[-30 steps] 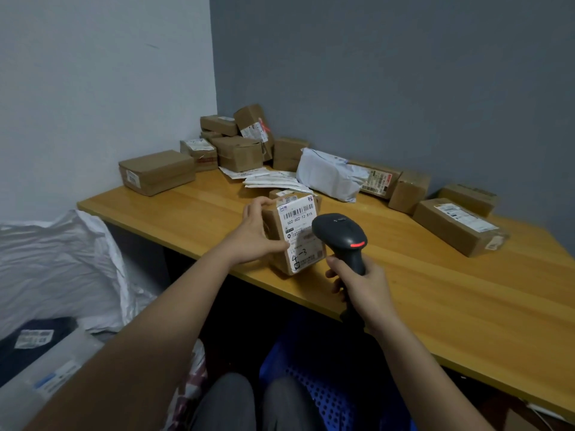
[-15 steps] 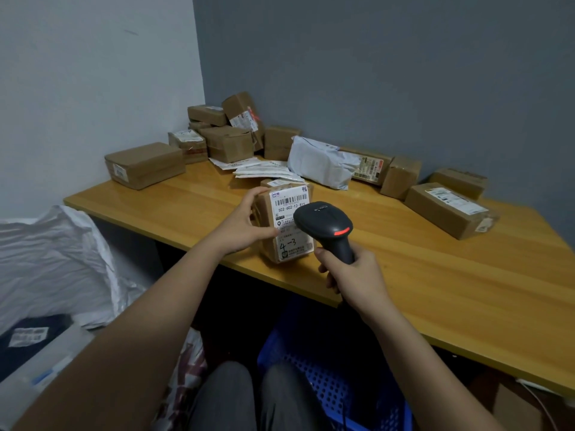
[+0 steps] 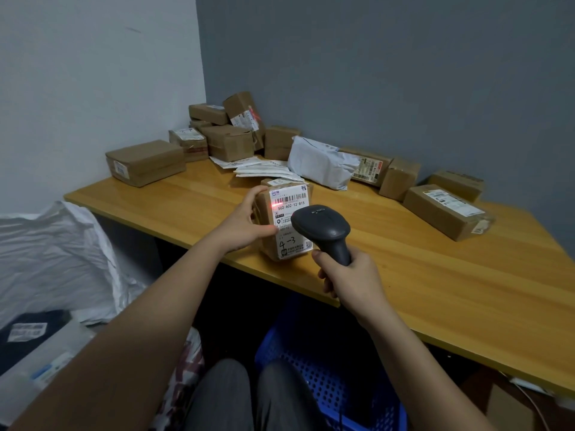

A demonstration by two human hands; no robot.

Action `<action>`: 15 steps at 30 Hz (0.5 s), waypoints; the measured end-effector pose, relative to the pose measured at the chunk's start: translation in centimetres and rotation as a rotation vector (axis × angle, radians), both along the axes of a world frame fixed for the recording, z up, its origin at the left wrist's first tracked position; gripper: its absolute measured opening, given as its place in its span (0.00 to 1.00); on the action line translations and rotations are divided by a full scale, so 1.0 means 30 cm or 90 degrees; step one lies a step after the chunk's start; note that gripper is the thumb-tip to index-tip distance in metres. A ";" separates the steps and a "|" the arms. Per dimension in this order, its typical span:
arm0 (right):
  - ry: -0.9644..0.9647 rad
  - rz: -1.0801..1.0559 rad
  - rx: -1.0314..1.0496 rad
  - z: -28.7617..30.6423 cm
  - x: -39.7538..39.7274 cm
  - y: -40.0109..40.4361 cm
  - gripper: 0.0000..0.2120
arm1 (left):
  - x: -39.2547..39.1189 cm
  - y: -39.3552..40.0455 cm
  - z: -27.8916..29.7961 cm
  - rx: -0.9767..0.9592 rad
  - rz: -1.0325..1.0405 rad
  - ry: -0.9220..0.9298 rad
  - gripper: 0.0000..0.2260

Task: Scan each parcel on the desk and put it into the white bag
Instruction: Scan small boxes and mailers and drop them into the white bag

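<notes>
A small brown cardboard parcel (image 3: 289,200) stands upright near the front edge of the wooden desk (image 3: 451,275), its white label with a barcode and "4-3" facing me. My left hand (image 3: 245,223) grips its left side. My right hand (image 3: 351,279) holds a dark grey barcode scanner (image 3: 323,227) just in front of the label, and a red scan line glows across the barcode. The white bag (image 3: 56,259) lies open at the lower left beside the desk, with parcels inside.
Several brown boxes (image 3: 146,161) and a white poly mailer (image 3: 320,161) sit along the back of the desk against the grey wall. Flat white envelopes (image 3: 264,169) lie behind the held parcel. A blue plastic crate (image 3: 329,362) stands under the desk by my knees.
The red scan line now shows on the parcel's barcode. My right hand has kept the scanner close in front of the label, and my left hand still holds the parcel.
</notes>
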State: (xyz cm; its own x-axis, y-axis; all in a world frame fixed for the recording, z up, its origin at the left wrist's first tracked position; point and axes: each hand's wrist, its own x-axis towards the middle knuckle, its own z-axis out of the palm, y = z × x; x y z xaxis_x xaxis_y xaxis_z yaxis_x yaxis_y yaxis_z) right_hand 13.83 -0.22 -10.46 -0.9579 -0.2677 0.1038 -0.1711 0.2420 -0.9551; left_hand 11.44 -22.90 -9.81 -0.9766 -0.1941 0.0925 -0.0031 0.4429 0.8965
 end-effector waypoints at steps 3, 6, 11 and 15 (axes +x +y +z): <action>-0.005 0.006 -0.002 0.004 0.001 0.000 0.09 | -0.001 0.001 0.000 -0.002 0.001 -0.001 0.37; -0.007 0.006 -0.013 0.001 -0.001 0.000 0.09 | -0.004 -0.001 -0.002 0.002 0.001 0.001 0.38; -0.004 0.008 -0.047 0.008 0.001 -0.012 0.07 | 0.027 -0.003 -0.017 -0.040 0.020 0.032 0.40; -0.002 0.020 -0.077 0.041 -0.001 -0.067 0.07 | 0.114 -0.057 0.016 -0.004 0.084 0.075 0.42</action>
State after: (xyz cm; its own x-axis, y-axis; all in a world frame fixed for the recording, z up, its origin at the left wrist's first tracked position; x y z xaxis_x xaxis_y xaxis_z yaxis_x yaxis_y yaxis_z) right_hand 13.79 -2.23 -9.22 -0.9496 -0.2831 0.1345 -0.1739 0.1189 -0.9775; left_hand 14.86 -24.62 -9.33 -0.9250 -0.3188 0.2065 0.0435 0.4512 0.8914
